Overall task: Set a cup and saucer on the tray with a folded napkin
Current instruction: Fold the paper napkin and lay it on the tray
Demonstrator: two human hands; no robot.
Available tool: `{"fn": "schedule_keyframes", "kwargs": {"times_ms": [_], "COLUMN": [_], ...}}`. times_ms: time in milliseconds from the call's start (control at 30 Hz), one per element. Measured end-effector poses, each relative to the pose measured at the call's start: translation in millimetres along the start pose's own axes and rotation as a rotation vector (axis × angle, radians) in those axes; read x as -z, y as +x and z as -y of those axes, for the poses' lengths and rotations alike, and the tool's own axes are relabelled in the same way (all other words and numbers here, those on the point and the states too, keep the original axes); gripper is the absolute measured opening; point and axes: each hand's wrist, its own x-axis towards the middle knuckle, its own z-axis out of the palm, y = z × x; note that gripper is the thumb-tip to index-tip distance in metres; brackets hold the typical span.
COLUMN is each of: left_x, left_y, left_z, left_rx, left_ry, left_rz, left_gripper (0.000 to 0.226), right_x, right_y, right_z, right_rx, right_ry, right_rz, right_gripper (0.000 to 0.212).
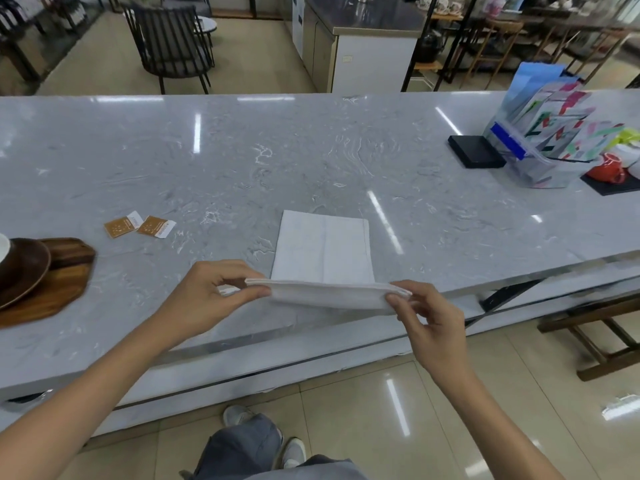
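The grey marble worktop [242,161] filled my view. The wooden tray [52,292] sat far left, carrying the saucer [24,268]. Mid-worktop lay the white napkin [322,251], its near edge lifted, my left grip [207,292] and right grip [429,323] each pinching a corner.

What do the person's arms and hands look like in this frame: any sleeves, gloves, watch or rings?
Both forearms are bare as far as the frame shows them, with no sleeve in view. The left hand and right hand wear no gloves, and no watch, bracelet or ring shows on either wrist or on the fingers that are visible.
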Motion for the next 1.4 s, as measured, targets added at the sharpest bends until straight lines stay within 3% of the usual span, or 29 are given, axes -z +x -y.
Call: {"fn": "schedule_keyframes", "kwargs": {"times_ms": [100, 233, 567, 767, 1000, 1400], "left_x": [-6, -12, -28, -45, -51, -54], "left_y": [13, 45, 155, 192, 203, 205], "left_z": [4, 21, 84, 120, 148, 148], "left_rx": [0.081, 0.138, 0.338, 0.427, 0.491, 0.477], "left_ry": [-0.129, -0.232, -0.348, -0.240, -0.111, 0.091], "left_rz": [-0.092, -0.140, -0.196, -0.118, -0.151, -0.235], "left_gripper": [0.006, 0.019, 0.014, 0.018, 0.014, 0.012], "right_x": [2, -7, -55, -80, -103, -118], "right_y": [20, 55, 148, 167, 168, 160], "right_z": [-1, -13, -70, -123, -159, -164], "right_rx": [-0.134, -0.201, -0.366, -0.453, -0.569, -0.536], "right_ry": [0.071, 0.127, 0.051, -0.062, -0.129, -0.316], "right_rz": [0.004, 0.027, 0.010, 0.045, 0.064, -0.027], "right_gripper": [0.002, 0.009, 0.020, 0.018, 0.027, 0.025]}}
